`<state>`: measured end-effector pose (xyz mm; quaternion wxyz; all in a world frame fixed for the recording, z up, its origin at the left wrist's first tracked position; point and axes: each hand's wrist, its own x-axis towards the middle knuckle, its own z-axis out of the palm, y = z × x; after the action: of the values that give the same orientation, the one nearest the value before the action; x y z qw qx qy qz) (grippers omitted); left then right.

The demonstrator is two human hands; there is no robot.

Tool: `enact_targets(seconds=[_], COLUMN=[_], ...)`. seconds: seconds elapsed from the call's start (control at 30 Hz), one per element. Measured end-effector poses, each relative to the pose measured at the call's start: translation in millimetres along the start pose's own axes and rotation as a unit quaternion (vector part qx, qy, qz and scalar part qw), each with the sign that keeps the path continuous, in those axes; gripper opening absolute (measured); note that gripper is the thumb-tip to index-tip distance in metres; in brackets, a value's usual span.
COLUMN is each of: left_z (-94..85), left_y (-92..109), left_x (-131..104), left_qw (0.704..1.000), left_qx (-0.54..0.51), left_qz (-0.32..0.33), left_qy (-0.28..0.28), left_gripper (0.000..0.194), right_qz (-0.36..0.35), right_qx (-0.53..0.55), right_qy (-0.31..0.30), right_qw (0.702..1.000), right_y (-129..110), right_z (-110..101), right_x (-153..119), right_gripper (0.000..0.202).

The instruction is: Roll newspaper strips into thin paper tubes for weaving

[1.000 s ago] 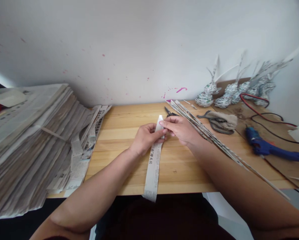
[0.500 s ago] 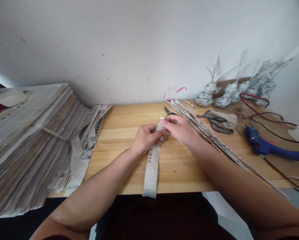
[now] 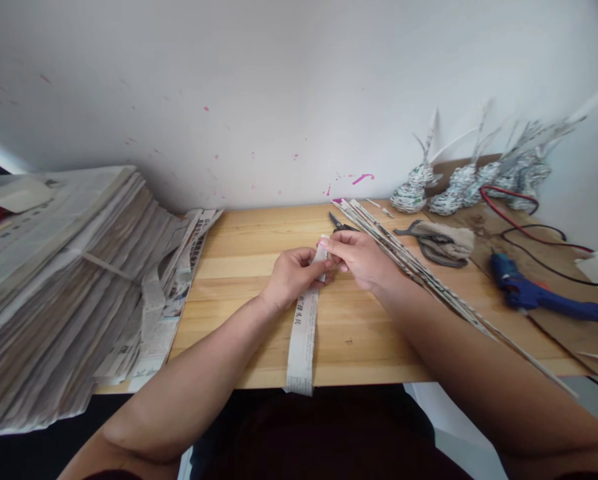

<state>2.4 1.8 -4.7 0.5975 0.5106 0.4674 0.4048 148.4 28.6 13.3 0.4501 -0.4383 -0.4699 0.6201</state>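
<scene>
A long strip of printed newspaper [image 3: 303, 340] runs from between my hands down to the front edge of the wooden table [image 3: 233, 267], where its lower end hangs slightly over. My left hand [image 3: 295, 275] pinches the strip near its upper part, thumb on top. At the strip's top end, my right hand [image 3: 356, 255] holds the tip between thumb and fingers. Both hands nearly touch. Just behind my right hand lie dark scissors [image 3: 335, 221], partly covered by it.
A tall stack of newspapers [image 3: 79, 267] stands at the left, cut strips [image 3: 191, 257] beside it. To the right are thin paper rods [image 3: 403, 257], a rag [image 3: 446, 241], a blue glue gun [image 3: 543, 293], cables and woven paper figures [image 3: 411, 190].
My right thumb and fingers have shifted slightly at the strip's top end, and less of the white tip shows. My left hand has stayed nearly still.
</scene>
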Motion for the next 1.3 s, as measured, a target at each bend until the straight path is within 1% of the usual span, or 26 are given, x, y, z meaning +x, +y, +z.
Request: enact_targets(seconds=[0.13, 0.23, 0.3, 0.4, 0.47, 0.73, 0.9, 1.03, 1.1, 1.2, 1.3], left_z=[0.5, -0.7, -1.9, -3.1, -3.4, -1.6, 2.5, 3.9, 4.0, 4.2, 3.6], left_y=[2, 4, 4, 5, 4, 1, 0, -1, -3, -5, -4], left_x=[-1, -1, -1, 0, 0, 0, -3, -3, -3, -3, -3], left_qw=[0.999, 0.997, 0.996, 0.995, 0.995, 0.995, 0.998, 0.999, 0.999, 0.996, 0.993], left_qx=[-0.036, -0.059, -0.069, -0.079, -0.081, -0.065, -0.033, 0.004, -0.004, -0.043, -0.077], left_qz=[-0.020, -0.036, -0.047, -0.057, -0.061, -0.032, 0.001, 0.003, 0.007, 0.003, -0.014], left_qy=[-0.016, -0.028, -0.029, -0.022, -0.023, -0.061, -0.052, -0.032, -0.041, -0.073, -0.091], left_gripper=[0.029, 0.029, 0.029, 0.029, 0.030, 0.029, 0.026, 0.024, 0.023, 0.023, 0.026], right_qz=[0.004, 0.004, 0.007, -0.001, -0.010, 0.013, 0.014, -0.006, -0.007, -0.001, -0.008], right_qx=[0.021, 0.015, -0.003, -0.046, -0.061, -0.045, -0.050, -0.044, -0.041, -0.049, -0.067], right_qy=[-0.007, -0.016, -0.041, -0.096, -0.112, -0.083, -0.063, -0.039, -0.034, -0.043, -0.083], right_qw=[1.000, 1.000, 0.999, 0.994, 0.992, 0.995, 0.997, 0.998, 0.999, 0.998, 0.994], right_y=[3, 2, 1, 0, 1, 2, 2, 3, 3, 1, -3], right_z=[-1, -2, -5, -10, -12, -10, -8, -5, -3, -4, -10], right_x=[1, 1, 1, 2, 3, 2, 2, 1, 0, -1, 0], right_gripper=[0.041, 0.042, 0.039, 0.031, 0.028, 0.031, 0.032, 0.035, 0.038, 0.039, 0.033])
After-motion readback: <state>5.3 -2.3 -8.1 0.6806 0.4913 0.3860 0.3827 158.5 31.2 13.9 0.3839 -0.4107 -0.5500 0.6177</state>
